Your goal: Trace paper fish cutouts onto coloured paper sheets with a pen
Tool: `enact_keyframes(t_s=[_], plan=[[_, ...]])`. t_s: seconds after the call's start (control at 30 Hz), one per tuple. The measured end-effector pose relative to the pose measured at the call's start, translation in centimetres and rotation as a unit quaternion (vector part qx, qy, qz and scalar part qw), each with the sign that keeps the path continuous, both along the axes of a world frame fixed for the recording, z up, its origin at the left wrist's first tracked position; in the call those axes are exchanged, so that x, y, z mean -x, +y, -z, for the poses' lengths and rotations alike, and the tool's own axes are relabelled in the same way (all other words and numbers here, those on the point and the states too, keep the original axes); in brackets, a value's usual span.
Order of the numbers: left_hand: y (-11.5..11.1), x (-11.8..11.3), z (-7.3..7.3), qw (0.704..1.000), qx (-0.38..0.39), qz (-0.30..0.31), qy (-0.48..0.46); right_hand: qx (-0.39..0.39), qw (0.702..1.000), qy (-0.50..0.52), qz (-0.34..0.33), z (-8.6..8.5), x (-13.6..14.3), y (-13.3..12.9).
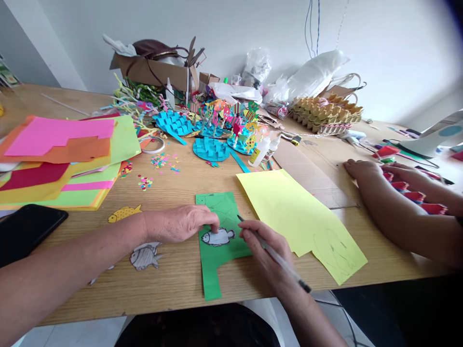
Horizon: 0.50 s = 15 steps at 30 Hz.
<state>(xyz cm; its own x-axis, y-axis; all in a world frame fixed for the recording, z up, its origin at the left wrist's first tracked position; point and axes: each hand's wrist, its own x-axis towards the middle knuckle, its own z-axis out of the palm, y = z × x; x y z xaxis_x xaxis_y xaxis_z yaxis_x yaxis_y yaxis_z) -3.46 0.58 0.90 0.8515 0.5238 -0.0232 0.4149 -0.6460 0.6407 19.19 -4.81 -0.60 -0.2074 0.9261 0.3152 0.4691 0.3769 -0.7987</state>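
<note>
Take the green paper [211, 270] as the centre of the clock face; it lies on the table [170, 294] directly in front of you. The white fish cutout [219, 237] lies flat on this paper, head toward 9 o'clock. Your left hand [181, 224] reaches in from 9 o'clock, fingers bent, a fingertip at the cutout's upper edge; whether the fingers are together is unclear. Your right hand [269, 248], at 4 o'clock, has its fingers clamped on the pen [278, 258]. The pen tip is near the paper's right edge; contact cannot be determined. Drawn outlines mark the paper's upper part.

Surrounding items: yellow paper [285, 207] at 2 to 3 o'clock; grey fish cutout [145, 255] at 9; yellow fish cutout [125, 213] at 10; glue bottles [259, 152] at 1; blue woven mat [211, 149] at 12. A co-worker's hand [361, 169] is at 2 o'clock.
</note>
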Motion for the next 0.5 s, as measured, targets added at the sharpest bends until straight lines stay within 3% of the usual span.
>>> enact_keyframes(t_s=[0.2, 0.5], plan=[[-0.7, -0.4, -0.7, 0.999, -0.036, -0.011, 0.031, -0.057, 0.988, -0.138, -0.027, 1.6, -0.3, 0.1], [-2.8, -2.3, -0.2, 0.982, -0.113, -0.105, 0.114, -0.062, 0.982, -0.170, -0.048, 2.1, 0.2, 0.4]])
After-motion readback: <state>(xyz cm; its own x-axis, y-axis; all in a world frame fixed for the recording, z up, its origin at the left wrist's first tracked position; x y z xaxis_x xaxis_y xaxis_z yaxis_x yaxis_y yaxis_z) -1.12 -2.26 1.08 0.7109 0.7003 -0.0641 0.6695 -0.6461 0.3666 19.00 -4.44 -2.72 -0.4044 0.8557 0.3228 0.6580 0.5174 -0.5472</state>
